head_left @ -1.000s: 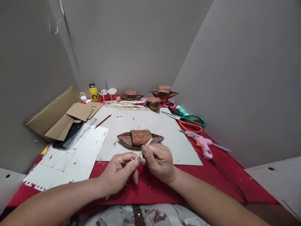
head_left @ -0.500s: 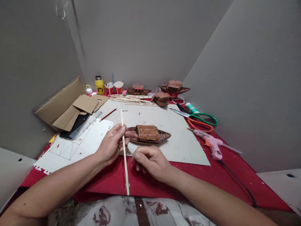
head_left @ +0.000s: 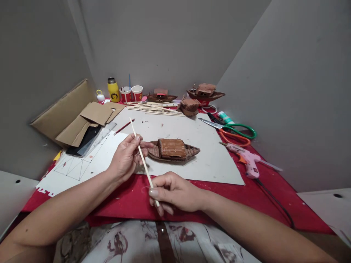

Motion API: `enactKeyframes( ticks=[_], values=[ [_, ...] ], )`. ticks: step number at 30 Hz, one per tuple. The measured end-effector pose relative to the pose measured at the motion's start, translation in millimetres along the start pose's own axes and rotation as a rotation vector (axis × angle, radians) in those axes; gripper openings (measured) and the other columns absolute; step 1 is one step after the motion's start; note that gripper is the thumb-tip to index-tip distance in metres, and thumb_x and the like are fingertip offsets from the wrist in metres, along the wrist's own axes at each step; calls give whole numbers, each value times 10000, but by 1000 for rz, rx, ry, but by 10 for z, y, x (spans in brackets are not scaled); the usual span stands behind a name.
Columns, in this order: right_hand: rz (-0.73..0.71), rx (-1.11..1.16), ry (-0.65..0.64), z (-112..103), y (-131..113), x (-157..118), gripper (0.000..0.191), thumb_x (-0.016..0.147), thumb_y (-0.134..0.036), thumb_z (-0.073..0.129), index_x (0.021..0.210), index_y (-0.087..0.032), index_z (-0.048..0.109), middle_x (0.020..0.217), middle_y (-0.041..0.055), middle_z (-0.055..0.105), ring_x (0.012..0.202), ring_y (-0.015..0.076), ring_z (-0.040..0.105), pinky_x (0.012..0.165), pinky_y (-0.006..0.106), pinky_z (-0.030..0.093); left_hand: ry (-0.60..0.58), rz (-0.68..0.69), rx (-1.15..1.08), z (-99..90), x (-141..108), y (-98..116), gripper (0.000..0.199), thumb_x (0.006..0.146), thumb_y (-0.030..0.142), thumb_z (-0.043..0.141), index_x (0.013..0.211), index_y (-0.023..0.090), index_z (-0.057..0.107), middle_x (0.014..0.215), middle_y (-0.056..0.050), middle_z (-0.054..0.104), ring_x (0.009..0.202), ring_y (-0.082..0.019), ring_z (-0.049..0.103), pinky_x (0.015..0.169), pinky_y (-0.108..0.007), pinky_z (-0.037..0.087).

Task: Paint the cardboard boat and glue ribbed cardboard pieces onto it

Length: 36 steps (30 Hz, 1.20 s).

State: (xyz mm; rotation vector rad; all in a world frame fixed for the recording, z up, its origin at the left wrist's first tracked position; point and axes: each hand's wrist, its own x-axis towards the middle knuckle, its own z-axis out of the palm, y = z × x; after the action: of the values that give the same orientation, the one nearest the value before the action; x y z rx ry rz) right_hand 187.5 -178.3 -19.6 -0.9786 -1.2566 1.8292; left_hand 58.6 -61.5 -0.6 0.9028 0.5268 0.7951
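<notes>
A thin pale wooden stick (head_left: 144, 163) slants across in front of me, its far end up to the left. My left hand (head_left: 127, 155) pinches it toward the upper part between thumb and fingers. Near its lower end my right hand (head_left: 172, 192) grips it, thumb on top. Just beyond my hands lies a brown model boat (head_left: 173, 149) with a rounded roof, on a grey board (head_left: 214, 168). The left hand's outstretched fingers overlap the boat's left tip; whether they touch it I cannot tell.
At right are green-and-orange-handled scissors (head_left: 238, 131) and a pink glue gun (head_left: 248, 157) with its cord. Behind lie several sticks (head_left: 153, 107), paper cups (head_left: 136, 93), a yellow bottle (head_left: 113, 90) and more model boats (head_left: 205, 93). Cardboard pieces (head_left: 95, 113), a pencil (head_left: 123, 128) and a drawing (head_left: 74, 168) are left.
My right hand, before apart from the stick, has taken hold of its lower end. The stick has tilted, its top going left. The view has shifted slightly.
</notes>
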Motion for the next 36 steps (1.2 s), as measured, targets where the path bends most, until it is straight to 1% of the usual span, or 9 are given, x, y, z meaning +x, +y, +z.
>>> enactKeyframes(
  ticks=[8,15,22,25,27,29,32,34,36],
  values=[
    [-214,-70,85,-118,-32,-20,474,866,-544,587,594,-159,532,419,-72,426,339,46,318,357,193,212,-235,-204,49,36,-84,104,305,741,379,769,794,139,589,658,-35,709,549,-139,681,499,-201,557],
    [-396,-180,220,-26,-73,-53,495,886,-512,577,541,-167,498,509,-53,411,486,71,324,487,233,256,-143,-182,56,77,-158,108,293,728,364,785,776,145,597,610,-12,695,507,-126,668,476,-183,548],
    [-482,-9,407,-25,0,-25,517,912,-589,476,574,-206,396,476,-82,331,402,64,255,396,224,199,-125,-188,168,-14,-14,189,307,735,400,760,752,126,623,638,-49,696,537,-139,664,500,-209,544],
    [-550,109,485,-139,-142,-102,523,911,-584,461,558,-217,345,420,-101,294,360,57,211,380,219,189,33,129,368,-91,28,254,297,830,414,646,695,153,600,569,-8,626,467,-109,583,454,-201,485],
    [-552,203,487,-212,-264,-173,525,909,-556,475,544,-218,305,379,-111,267,341,52,177,378,213,173,178,566,592,-133,1,293,178,870,337,602,774,188,614,687,-8,641,602,-127,618,578,-236,526],
    [-459,287,389,-246,-342,-219,515,884,-516,541,529,-215,320,352,-112,284,316,44,170,360,206,143,206,1039,910,-160,-56,309,109,836,251,642,940,221,628,935,-45,680,871,-186,656,809,-332,539],
    [-298,312,224,-210,-327,-202,488,852,-492,601,520,-201,393,344,-92,352,292,40,207,335,194,136,-119,1430,1376,-187,-126,252,371,749,200,725,1098,251,611,1137,-92,678,1072,-268,624,957,-447,476],
    [-240,321,168,-164,-266,-146,483,856,-506,591,530,-198,410,342,-86,369,289,42,220,328,185,157,-377,1417,1540,-213,-136,160,356,782,176,696,1120,255,615,1012,-86,719,931,-235,668,850,-378,520],
    [-222,337,169,-135,-211,-85,487,873,-529,557,545,-203,404,339,-95,354,285,42,204,319,178,158,-453,1359,1583,-240,-127,58,341,832,120,622,1151,240,610,813,-59,717,711,-177,658,657,-281,503]
  ],
)
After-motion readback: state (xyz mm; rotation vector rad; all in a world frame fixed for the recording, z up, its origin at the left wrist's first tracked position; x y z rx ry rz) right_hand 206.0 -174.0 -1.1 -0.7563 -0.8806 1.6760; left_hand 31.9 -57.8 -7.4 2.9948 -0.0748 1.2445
